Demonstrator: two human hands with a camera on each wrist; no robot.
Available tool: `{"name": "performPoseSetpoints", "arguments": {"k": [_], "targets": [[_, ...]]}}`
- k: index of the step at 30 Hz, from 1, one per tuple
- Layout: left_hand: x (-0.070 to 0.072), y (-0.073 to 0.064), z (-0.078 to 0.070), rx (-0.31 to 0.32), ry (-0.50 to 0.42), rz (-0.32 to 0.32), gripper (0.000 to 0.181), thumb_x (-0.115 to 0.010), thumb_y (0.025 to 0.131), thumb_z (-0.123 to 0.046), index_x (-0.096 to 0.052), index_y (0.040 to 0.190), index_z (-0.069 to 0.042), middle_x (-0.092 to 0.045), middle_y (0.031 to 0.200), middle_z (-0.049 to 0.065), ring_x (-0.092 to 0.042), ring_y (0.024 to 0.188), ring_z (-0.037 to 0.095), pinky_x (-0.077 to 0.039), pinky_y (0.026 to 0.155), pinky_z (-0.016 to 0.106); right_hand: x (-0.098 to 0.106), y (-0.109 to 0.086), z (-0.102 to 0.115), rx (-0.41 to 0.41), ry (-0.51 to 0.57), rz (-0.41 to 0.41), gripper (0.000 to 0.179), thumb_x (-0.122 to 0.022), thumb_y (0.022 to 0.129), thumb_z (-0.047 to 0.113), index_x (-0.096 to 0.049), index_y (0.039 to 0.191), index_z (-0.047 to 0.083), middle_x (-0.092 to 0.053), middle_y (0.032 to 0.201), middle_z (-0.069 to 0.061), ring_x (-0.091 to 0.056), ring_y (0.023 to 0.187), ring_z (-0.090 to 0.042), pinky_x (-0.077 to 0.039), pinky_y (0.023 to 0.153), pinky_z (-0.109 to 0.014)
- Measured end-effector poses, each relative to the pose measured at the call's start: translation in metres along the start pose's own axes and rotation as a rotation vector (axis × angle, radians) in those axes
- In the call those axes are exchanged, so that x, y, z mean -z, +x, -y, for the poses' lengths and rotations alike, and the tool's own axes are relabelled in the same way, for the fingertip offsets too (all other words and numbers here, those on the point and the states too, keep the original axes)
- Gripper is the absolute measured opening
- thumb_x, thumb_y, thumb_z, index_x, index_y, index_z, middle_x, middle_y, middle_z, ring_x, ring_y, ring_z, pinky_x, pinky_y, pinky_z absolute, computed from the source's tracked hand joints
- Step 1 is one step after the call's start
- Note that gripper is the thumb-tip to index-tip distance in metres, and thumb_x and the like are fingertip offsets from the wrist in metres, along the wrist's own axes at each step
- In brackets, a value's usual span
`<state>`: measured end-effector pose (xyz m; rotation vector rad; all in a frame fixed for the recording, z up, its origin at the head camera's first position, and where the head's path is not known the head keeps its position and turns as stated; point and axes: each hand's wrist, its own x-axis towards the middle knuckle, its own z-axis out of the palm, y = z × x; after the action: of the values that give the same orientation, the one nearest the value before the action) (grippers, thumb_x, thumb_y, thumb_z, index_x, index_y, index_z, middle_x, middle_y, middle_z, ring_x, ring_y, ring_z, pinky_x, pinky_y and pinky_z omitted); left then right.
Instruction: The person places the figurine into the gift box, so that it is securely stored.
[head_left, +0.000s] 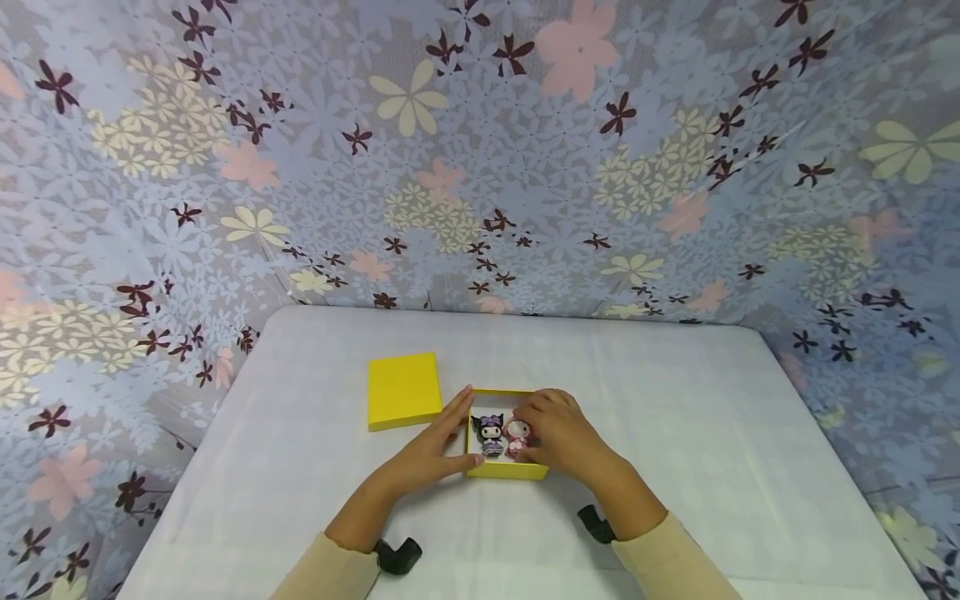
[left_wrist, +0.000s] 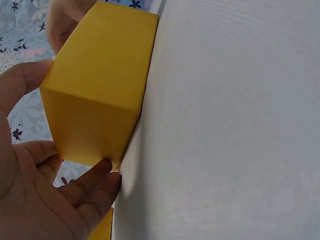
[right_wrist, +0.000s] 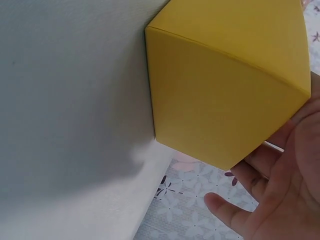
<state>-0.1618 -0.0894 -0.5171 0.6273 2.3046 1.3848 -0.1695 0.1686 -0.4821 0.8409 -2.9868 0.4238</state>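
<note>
An uncovered yellow box with a pale inside stands on the white table. In it, side by side, are a small figurine in a black hood and purple dress and a figurine in a pink hood. My left hand holds the box by its left wall, thumb at the near corner, fingers toward the far one. From the right, my right hand reaches over the rim and pinches the pink figurine between thumb and fingers, covering part of it. Both wrist views show plain yellow outer walls.
To the box's upper left lies a yellow square lid on the white tabletop. Floral cloth rises behind the table's far edge and along both sides. Black wrist mounts stick out near the sleeves.
</note>
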Motion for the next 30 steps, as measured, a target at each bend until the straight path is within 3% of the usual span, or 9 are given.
{"name": "performPoseSetpoints", "arguments": {"k": [10, 17, 23, 27, 30], "targets": [[-0.001, 0.001, 0.0, 0.0, 0.004, -0.005, 0.094, -0.072, 0.093, -0.042, -0.009, 0.163, -0.037, 0.002, 0.172, -0.015, -0.009, 0.159, 0.018, -0.027, 0.125, 0.047, 0.0, -0.003, -0.004, -0.068, 0.133, 0.004, 0.063, -0.088, 0.078, 0.034, -0.067, 0.131, 0.008, -0.064, 0.134, -0.006, -0.052, 0.134, -0.028, -0.04, 0.116, -0.052], [0.0, -0.001, -0.001, -0.011, 0.007, -0.039, 0.095, -0.076, 0.09, -0.038, -0.014, 0.162, -0.036, -0.003, 0.172, -0.012, -0.017, 0.158, 0.02, -0.035, 0.122, 0.046, -0.001, -0.012, -0.007, -0.113, 0.315, -0.106, 0.055, -0.082, 0.086, 0.024, -0.064, 0.136, 0.014, -0.062, 0.135, -0.005, -0.055, 0.131, -0.028, -0.048, 0.11, -0.051], [0.0, -0.002, -0.004, -0.03, 0.066, -0.078, 0.095, -0.078, 0.088, -0.04, -0.019, 0.163, -0.031, -0.008, 0.172, -0.01, -0.022, 0.157, 0.022, -0.04, 0.119, 0.045, -0.004, -0.02, -0.007, -0.143, 0.421, -0.175, 0.051, -0.079, 0.089, 0.024, -0.062, 0.137, 0.019, -0.06, 0.138, -0.001, -0.055, 0.134, -0.028, -0.048, 0.11, -0.053], [0.002, -0.005, -0.008, -0.01, 0.116, -0.097, 0.095, -0.077, 0.087, -0.046, -0.022, 0.162, -0.031, -0.01, 0.172, -0.013, -0.038, 0.15, 0.027, -0.04, 0.119, 0.048, -0.005, -0.025, -0.007, -0.165, 0.469, -0.213, 0.051, -0.077, 0.091, 0.026, -0.061, 0.139, 0.021, -0.059, 0.139, 0.001, -0.055, 0.135, -0.028, -0.048, 0.11, -0.054], [0.005, -0.007, -0.011, 0.022, 0.135, -0.12, 0.092, -0.076, 0.087, -0.05, -0.022, 0.161, -0.038, -0.015, 0.17, -0.015, -0.05, 0.141, 0.03, -0.04, 0.119, 0.051, -0.006, -0.029, -0.008, -0.185, 0.496, -0.238, 0.052, -0.077, 0.091, 0.027, -0.06, 0.14, 0.023, -0.06, 0.138, 0.002, -0.054, 0.136, -0.028, -0.047, 0.111, -0.055]]}}
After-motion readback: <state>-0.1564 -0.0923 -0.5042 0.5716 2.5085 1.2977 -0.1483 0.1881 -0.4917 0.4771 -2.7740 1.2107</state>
